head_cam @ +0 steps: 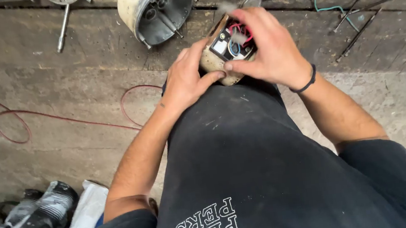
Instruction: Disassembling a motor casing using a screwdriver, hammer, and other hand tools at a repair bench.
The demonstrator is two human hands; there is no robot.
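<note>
Closest up: dark shirt with pale lettering fills the bottom of the view, both forearms reaching out past it.
Left hand: grip is wrapped round the near-left side of the small motor body, thumb lying across its lower edge, so clamped on it and propping it from below.
Right hand: comes over from the right, grip curled on the motor body's top and far side, fingertips pinched down at the wiring end. Holding too, not loose.
Motor body: sits between the two grips, just past the shirt, open face up with red, blue and white wires showing. Long axis runs near-left to far-right, roughly.
Which hand is nearer: right one covers the wires, left one is more of a cradle.
Beyond the grips: round open metal housing on the rough floor, well apart.
Left of the grips: thin red wire looping over the floor.
Far right: loose thin rods.
</note>
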